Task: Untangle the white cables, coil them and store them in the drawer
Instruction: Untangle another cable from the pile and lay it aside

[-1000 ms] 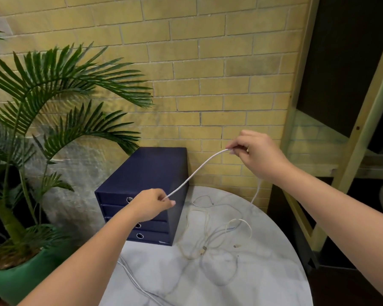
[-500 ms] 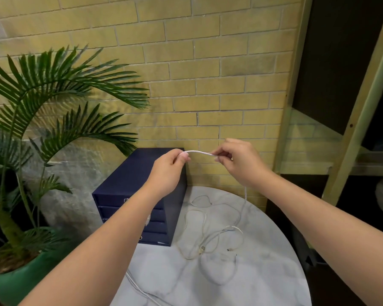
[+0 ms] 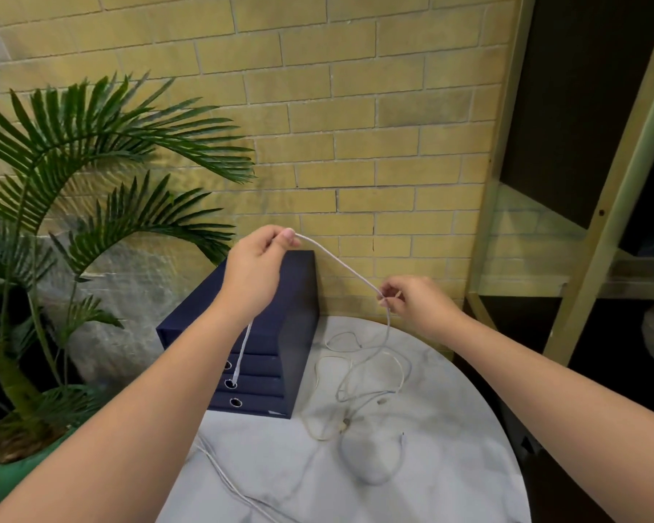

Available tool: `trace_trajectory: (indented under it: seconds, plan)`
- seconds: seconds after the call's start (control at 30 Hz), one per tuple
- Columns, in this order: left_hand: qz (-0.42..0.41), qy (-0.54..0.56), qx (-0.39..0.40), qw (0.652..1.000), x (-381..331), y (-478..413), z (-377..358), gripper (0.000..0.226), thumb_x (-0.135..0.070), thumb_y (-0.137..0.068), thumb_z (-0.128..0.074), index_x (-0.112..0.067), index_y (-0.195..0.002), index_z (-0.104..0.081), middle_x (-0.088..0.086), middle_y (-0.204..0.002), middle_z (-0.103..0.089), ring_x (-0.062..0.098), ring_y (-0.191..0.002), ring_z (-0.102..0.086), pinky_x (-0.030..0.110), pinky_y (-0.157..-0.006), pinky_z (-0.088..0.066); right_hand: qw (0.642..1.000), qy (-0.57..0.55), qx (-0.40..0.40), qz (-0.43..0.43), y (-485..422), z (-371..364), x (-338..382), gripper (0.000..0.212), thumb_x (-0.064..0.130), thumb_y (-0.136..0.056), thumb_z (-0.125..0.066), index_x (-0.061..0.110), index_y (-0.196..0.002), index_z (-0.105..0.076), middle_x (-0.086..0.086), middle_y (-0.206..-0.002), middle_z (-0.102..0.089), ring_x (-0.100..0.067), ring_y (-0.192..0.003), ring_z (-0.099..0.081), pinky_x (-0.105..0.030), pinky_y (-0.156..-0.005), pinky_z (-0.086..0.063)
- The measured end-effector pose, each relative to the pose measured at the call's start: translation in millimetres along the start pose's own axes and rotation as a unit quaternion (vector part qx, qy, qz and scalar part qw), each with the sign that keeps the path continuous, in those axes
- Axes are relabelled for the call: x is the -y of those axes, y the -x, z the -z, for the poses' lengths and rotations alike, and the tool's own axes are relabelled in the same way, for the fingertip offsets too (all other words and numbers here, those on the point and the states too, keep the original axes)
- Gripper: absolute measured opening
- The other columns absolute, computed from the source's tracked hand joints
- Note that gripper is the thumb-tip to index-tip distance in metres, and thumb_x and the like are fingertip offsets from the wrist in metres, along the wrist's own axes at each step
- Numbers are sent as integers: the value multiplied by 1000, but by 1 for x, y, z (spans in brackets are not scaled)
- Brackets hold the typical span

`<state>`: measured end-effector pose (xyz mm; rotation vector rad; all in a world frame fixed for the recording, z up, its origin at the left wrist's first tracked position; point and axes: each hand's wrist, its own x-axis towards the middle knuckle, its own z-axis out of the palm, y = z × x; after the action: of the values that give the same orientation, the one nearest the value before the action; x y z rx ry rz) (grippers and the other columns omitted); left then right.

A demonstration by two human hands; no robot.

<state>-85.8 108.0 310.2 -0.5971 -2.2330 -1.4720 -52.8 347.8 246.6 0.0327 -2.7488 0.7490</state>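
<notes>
My left hand is raised above the dark blue drawer box and pinches a white cable near its end; the short free end hangs down in front of the drawers. Lower and to the right, my right hand pinches the same cable, which stretches taut between the two hands. From my right hand the cable drops to a loose tangle of white cables on the round marble table. All drawers look closed.
A potted palm in a green pot stands left of the table. Another white cable runs off the table's front left edge. A yellow brick wall is behind, and a metal shelf frame stands at the right.
My left hand rose from beside the drawer box up above it, keeping the cable. My right hand slid down along the cable and now sits lower than the left.
</notes>
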Motion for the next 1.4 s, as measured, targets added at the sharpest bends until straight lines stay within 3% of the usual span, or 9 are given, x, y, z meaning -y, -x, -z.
trace_trajectory:
  seconds: [0.17,0.27,0.37,0.53,0.63,0.8,0.87,1.13,1.4]
  plan:
    - [1,7,-21,1000,11,2,8,27,-30,-100,-49,-31,-78,-65,-21,-52,-50,-5,-53,-44,10,-50,-31,1000,2,5,-21,-13,3,3,15,11,-93,-38,20,-89,-49,0,-87,-65,-28,-79,-60,-45,-75,-52]
    - [7,13,-37,999,16,0,16,28,-30,-100,-49,-34,-77,-65,-16,-67,-58,-6,-61,-48,8,-56,-34,992,-65,-108,-6,-29,24,14,18,9,-94,-37,20,-86,-49,0,-85,-61,-27,-78,-57,-44,-70,-50]
    - [20,3,-43,999,23,-4,27,27,-32,-99,-49,-35,-78,-65,4,-80,-56,4,-71,-47,12,-59,-34,965,-94,-238,59,-37,51,27,17,1,-93,-45,9,-98,-59,0,-90,-55,-17,-82,-52,-31,-73,-43]
    - [66,-66,15,996,39,-1,34,26,-35,-99,-46,-29,-85,-67,-3,-72,-57,8,-68,-50,24,-60,-36,984,-33,-171,50,-38,50,19,11,5,-89,-59,9,-94,-69,2,-87,-56,-16,-82,-51,-34,-79,-46]
    - [80,-83,94,989,46,3,27,24,-40,-99,-45,-33,-88,-65,-7,-70,-55,10,-63,-49,26,-58,-36,983,-58,-163,54,-36,47,25,10,11,-89,-61,14,-93,-70,5,-86,-60,-14,-82,-53,-29,-73,-42]
    - [75,-67,165,981,29,8,4,24,-43,-96,-49,-28,-97,-67,-11,-68,-56,-3,-55,-51,24,-62,-43,989,-93,-93,71,-33,39,41,8,14,-88,-64,17,-92,-70,7,-85,-63,-13,-84,-58,-30,-77,-46]
    - [64,-53,182,980,16,5,-5,27,-44,-96,-48,-24,-98,-67,-11,-68,-56,2,-57,-50,28,-63,-45,988,-96,-74,91,-32,35,47,7,14,-87,-66,17,-92,-71,10,-83,-61,-11,-84,-57,-29,-78,-47]
    - [12,-18,111,994,-11,-4,-19,33,-31,-102,-42,-21,-91,-71,-6,-63,-43,8,-59,-39,27,-57,-30,983,-68,-83,149,-33,21,49,8,7,-87,-63,9,-94,-67,-5,-89,-61,-18,-84,-55,-30,-77,-44]
    - [9,3,38,999,0,-14,6,31,-31,-102,-41,-29,-84,-67,-5,-65,-44,8,-59,-39,26,-58,-34,994,-91,-14,66,-26,8,22,13,6,-90,-56,14,-88,-66,-1,-87,-60,-17,-80,-56,-38,-78,-50]
